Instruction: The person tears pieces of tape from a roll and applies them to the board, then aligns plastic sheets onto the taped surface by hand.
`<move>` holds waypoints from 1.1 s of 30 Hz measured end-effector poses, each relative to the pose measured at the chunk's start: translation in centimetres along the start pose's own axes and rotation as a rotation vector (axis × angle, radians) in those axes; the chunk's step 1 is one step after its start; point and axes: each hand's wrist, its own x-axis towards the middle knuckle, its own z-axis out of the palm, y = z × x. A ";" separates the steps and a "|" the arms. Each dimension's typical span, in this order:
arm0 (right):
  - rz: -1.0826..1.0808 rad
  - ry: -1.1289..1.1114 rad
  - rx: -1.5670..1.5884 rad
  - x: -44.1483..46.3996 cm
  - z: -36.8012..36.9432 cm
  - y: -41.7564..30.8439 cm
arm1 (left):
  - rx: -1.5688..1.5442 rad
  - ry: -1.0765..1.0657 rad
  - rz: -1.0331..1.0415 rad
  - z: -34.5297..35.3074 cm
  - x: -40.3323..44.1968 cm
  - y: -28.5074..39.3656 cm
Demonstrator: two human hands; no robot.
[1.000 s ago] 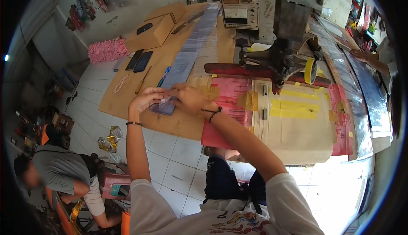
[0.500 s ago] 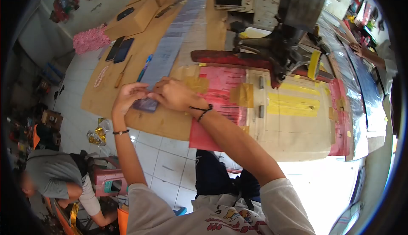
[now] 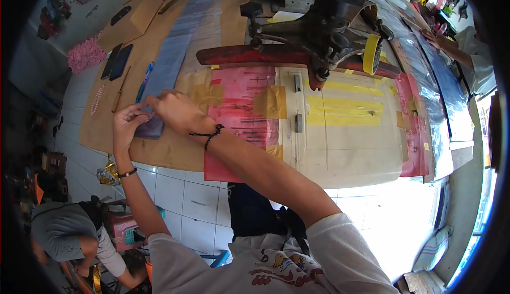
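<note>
A long strip of bluish clear plastic film [image 3: 175, 55] runs down the table, and its near end lies under my hands. My left hand [image 3: 127, 125] is at the strip's left edge, closed, with thumb and forefinger pinched together. My right hand [image 3: 178, 111] reaches across the strip with curled fingers, its fingertips close to those of my left hand. Whatever the fingertips hold is too small or hidden to make out. A blue pen [image 3: 145, 83] lies on the strip's left edge, just beyond my fingers.
A press machine [image 3: 332, 44] stands over a board with yellow tape [image 3: 345, 111] and red sheets [image 3: 247, 100]. Left lie phones [image 3: 121, 62], a wooden-handled tool [image 3: 119, 95], pink beads [image 3: 96, 100] and a cardboard box [image 3: 135, 20]. One person [image 3: 69, 230] sits lower left; another person's arm [image 3: 451, 49] is right.
The whole view has shifted, so the table and machine appear further left and slightly higher. My hands stay together at the strip's near end, fingers still pinched.
</note>
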 end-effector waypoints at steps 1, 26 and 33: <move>-0.007 -0.003 -0.017 0.0 0.0 0.0 | 0.033 0.030 0.042 0.0 -0.2 -0.5; -0.130 0.101 -0.403 -0.1 1.3 -0.5 | 0.013 0.012 -0.117 -0.4 0.6 0.8; -0.153 0.111 -0.509 -0.5 1.8 -1.0 | 0.058 0.141 -0.096 0.9 0.4 0.7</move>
